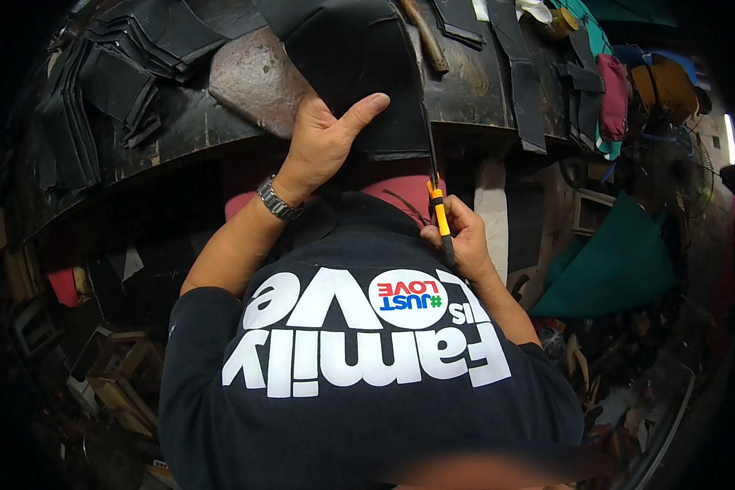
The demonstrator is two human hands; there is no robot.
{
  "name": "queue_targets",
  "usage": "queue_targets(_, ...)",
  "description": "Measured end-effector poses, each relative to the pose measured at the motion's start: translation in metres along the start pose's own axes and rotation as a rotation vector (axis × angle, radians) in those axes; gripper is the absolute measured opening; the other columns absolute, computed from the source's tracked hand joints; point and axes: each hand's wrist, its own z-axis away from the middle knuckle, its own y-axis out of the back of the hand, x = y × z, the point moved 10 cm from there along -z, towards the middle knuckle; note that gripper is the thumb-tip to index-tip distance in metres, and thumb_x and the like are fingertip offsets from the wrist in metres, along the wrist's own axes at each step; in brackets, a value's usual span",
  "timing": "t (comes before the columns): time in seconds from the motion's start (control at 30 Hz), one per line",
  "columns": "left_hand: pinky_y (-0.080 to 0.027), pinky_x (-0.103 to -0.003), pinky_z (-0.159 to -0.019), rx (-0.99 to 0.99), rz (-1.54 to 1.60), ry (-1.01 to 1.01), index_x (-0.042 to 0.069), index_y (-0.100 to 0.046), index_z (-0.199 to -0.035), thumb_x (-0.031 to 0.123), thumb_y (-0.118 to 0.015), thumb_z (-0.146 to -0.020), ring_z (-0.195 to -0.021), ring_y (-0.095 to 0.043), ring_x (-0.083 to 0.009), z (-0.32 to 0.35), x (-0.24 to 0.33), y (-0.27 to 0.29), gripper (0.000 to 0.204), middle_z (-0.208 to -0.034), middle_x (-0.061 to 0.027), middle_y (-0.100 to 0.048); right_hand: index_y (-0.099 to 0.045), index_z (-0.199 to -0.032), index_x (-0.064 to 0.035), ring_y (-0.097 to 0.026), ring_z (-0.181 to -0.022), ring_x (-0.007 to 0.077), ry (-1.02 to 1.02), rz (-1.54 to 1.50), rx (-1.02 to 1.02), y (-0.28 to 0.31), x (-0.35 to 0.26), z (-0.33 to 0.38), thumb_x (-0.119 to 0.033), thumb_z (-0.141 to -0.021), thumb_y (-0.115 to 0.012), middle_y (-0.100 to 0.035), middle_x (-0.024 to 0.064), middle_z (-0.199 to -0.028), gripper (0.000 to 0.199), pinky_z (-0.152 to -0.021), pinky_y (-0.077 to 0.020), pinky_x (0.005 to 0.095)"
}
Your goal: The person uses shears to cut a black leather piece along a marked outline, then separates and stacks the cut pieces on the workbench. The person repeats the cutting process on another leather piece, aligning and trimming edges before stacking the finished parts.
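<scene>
My left hand (322, 143), with a metal watch on its wrist, grips a black leather-like piece (359, 73). Its thumb lies outstretched on top and the fingers are hidden underneath. The piece hangs over the near edge of the dark workbench (196, 135). In my right hand (465, 237) is a pair of scissors (440, 211) with yellow-and-black handles. Their dark blades point away from me, along the right edge of the black piece. A thin dark strip (404, 202) sticks out beside my right thumb.
A smooth stone block (257, 82) rests on the bench by my left hand. Stacked black pieces (122, 69) lie at the left. A wooden-handled tool (426, 37) and more black strips (518, 82) are further right. Green sheeting (608, 265) stands right of my arm.
</scene>
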Motion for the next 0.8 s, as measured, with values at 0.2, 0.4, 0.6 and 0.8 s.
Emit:
queue_targets(0.2,-0.053,-0.023,-0.073,-0.004,0.026,-0.014,-0.004,-0.067,-0.101,0.008,-0.067,-0.092,-0.082,-0.065,-0.0093,-0.001,-0.003,0.0,0.015,-0.093,-0.0046,-0.07,-0.054,-0.077,-0.006,-0.04,-0.057,0.0063,0.011,0.048,0.028,0.003,-0.002,-0.002,-0.027,-0.074,-0.086,-0.047,-0.0027,-0.064,0.039,-0.052,-0.0325,0.0225)
queue_targets(0.4,-0.054,-0.024,-0.075,0.014,0.109,-0.009,-0.004,-0.065,-0.105,0.009,-0.067,-0.092,-0.084,-0.065,-0.009,0.0,-0.003,0.003,0.019,-0.095,-0.0042,-0.07,-0.055,-0.082,-0.0044,-0.044,-0.065,0.0083,-0.007,0.077,-0.007,0.0,-0.008,-0.014,-0.033,-0.072,-0.086,-0.05,0.0001,-0.071,0.044,-0.058,-0.036,0.0243)
queue_targets(0.6,-0.054,-0.024,-0.076,0.016,0.101,-0.009,-0.004,-0.064,-0.107,0.009,-0.067,-0.092,-0.085,-0.064,-0.0093,0.0,-0.001,0.011,0.02,-0.098,-0.0046,-0.069,-0.055,-0.086,-0.0039,-0.043,-0.069,0.0103,-0.041,0.066,-0.081,-0.008,-0.009,-0.016,-0.037,-0.071,-0.086,-0.049,0.001,-0.075,0.047,-0.063,-0.0374,0.0256)
queue_targets(0.8,-0.052,-0.025,-0.078,-0.028,0.024,0.0,-0.003,-0.063,-0.11,0.011,-0.07,-0.09,-0.087,-0.064,-0.0104,0.006,0.001,0.0,0.025,-0.099,-0.0048,-0.069,-0.054,-0.085,-0.0047,-0.042,-0.069,0.0099,-0.093,0.042,-0.059,-0.004,-0.005,-0.015,-0.035,-0.072,-0.085,-0.047,0.0002,-0.074,0.045,-0.062,-0.0363,0.0252)
